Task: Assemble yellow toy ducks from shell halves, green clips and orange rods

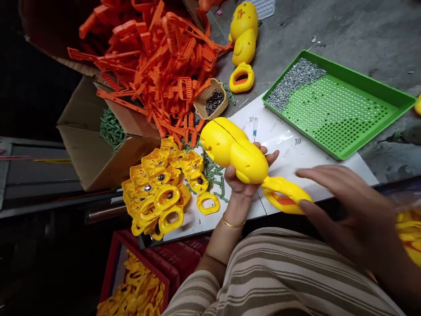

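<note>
A yellow plastic duck-shaped toy (226,147) rests in my left hand (241,184), whose fingers wrap round its underside. From one end of the toy extends a yellow ring handle (287,193) with an orange piece inside the loop. Slightly blurred, my right hand (348,210) is beside the handle, fingers stretched out and thumb apart from them. The thumb tip overlaps the handle's end; whether it touches, I cannot tell. Beyond the toy lies a small screwdriver (255,127) with a clear and blue handle.
A green perforated tray (348,101) holds many small screws. Orange plastic parts (158,57) form a heap behind a small basket (210,98) of dark pins. Yellow half shells (158,175) and green parts (215,180) lie at left. Another yellow toy (244,35) lies farther back.
</note>
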Tool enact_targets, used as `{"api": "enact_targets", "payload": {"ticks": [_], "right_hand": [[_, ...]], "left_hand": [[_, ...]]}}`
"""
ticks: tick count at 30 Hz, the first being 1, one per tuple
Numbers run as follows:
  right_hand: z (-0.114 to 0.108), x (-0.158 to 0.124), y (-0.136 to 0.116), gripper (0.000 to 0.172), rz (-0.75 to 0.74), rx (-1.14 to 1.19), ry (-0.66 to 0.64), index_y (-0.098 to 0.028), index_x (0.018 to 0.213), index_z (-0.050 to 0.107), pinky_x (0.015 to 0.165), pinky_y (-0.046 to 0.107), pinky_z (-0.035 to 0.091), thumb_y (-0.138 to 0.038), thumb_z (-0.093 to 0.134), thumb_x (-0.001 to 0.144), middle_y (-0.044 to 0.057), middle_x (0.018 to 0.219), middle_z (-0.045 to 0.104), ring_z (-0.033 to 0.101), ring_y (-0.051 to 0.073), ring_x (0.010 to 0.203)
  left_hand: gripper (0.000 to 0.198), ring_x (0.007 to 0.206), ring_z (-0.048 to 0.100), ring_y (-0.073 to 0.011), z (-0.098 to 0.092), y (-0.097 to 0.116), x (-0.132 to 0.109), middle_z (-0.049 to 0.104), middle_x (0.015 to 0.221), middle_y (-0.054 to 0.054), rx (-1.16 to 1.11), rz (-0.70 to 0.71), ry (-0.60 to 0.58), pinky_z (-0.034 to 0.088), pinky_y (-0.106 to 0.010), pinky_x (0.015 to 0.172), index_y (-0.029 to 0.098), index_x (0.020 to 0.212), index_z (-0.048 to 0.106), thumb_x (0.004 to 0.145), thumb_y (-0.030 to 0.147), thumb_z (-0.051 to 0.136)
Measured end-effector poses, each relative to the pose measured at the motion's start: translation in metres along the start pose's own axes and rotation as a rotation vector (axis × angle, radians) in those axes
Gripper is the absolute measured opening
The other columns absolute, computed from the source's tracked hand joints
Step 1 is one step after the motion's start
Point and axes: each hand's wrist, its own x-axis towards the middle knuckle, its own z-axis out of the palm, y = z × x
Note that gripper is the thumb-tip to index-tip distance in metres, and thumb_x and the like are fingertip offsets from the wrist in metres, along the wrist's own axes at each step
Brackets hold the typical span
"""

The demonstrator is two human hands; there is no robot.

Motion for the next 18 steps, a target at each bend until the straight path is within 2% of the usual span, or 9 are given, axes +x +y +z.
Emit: {"api": "enact_targets", "payload": {"ticks": [2, 5, 7, 10, 14, 16, 18], "right_hand": [[0.02, 0.026, -0.006, 0.032, -0.029, -0.087, -0.055, -0.015, 0.111, 0.065, 0.078, 0.041, 0.052, -0.04, 0.061, 0.091, 0.01, 0.099, 0.073, 0.067, 0.026, 0.09], [0.036, 0.042, -0.007, 0.025, -0.054, -0.164, -0.135, -0.017, 0.1, 0.068, 0.065, 0.038, 0.047, -0.039, 0.058, 0.092, 0.007, 0.09, 0.073, 0.067, 0.026, 0.082], [0.04, 0.041, -0.003, 0.021, -0.024, -0.086, -0.176, -0.018, 0.098, 0.067, 0.065, 0.036, 0.046, -0.035, 0.057, 0.092, 0.007, 0.09, 0.072, 0.066, 0.025, 0.083], [0.049, 0.036, 0.004, 0.017, -0.003, 0.101, -0.183, -0.017, 0.094, 0.065, 0.069, 0.033, 0.048, -0.032, 0.057, 0.091, 0.008, 0.088, 0.069, 0.064, 0.022, 0.083], [0.058, 0.034, 0.008, 0.017, 0.109, 0.107, -0.235, -0.018, 0.091, 0.065, 0.068, 0.032, 0.049, -0.034, 0.06, 0.089, 0.007, 0.088, 0.071, 0.066, 0.022, 0.081], [0.055, 0.035, 0.005, 0.023, 0.162, 0.068, -0.301, -0.018, 0.095, 0.067, 0.068, 0.034, 0.05, -0.04, 0.059, 0.09, 0.008, 0.093, 0.073, 0.069, 0.024, 0.083], [0.043, 0.035, 0.001, 0.031, 0.146, 0.125, -0.345, -0.02, 0.105, 0.068, 0.069, 0.035, 0.054, -0.046, 0.057, 0.091, 0.008, 0.102, 0.074, 0.07, 0.025, 0.088]], "left_hand": [[0.069, 0.114, 0.061, -0.0337, -0.001, 0.0, -0.004, 0.065, 0.103, -0.006, 0.058, 0.059, 0.042, 0.04, -0.052, 0.11, 0.024, 0.097, 0.064, 0.05, 0.074, 0.071], [0.065, 0.113, 0.062, -0.0322, -0.001, 0.004, -0.013, 0.066, 0.101, -0.005, 0.172, 0.082, 0.088, 0.042, -0.047, 0.109, 0.026, 0.099, 0.065, 0.049, 0.067, 0.076], [0.063, 0.113, 0.062, -0.0315, -0.002, 0.007, -0.018, 0.066, 0.098, -0.004, 0.212, 0.092, 0.111, 0.043, -0.045, 0.109, 0.027, 0.099, 0.065, 0.049, 0.062, 0.078], [0.064, 0.117, 0.061, -0.0324, -0.005, 0.007, -0.022, 0.066, 0.096, -0.004, 0.122, 0.107, 0.091, 0.043, -0.044, 0.108, 0.029, 0.098, 0.064, 0.043, 0.055, 0.082], [0.065, 0.11, 0.064, -0.0322, -0.012, 0.0, -0.016, 0.067, 0.095, -0.004, 0.05, -0.04, 0.065, 0.046, -0.044, 0.103, 0.027, 0.098, 0.064, 0.04, 0.05, 0.083], [0.065, 0.107, 0.065, -0.0318, -0.015, -0.004, -0.011, 0.067, 0.093, -0.005, 0.024, -0.107, 0.075, 0.047, -0.047, 0.102, 0.025, 0.099, 0.063, 0.045, 0.057, 0.08], [0.066, 0.106, 0.065, -0.032, -0.017, -0.005, -0.009, 0.067, 0.091, -0.006, -0.042, -0.171, 0.067, 0.047, -0.05, 0.102, 0.024, 0.102, 0.063, 0.053, 0.067, 0.073]]}}
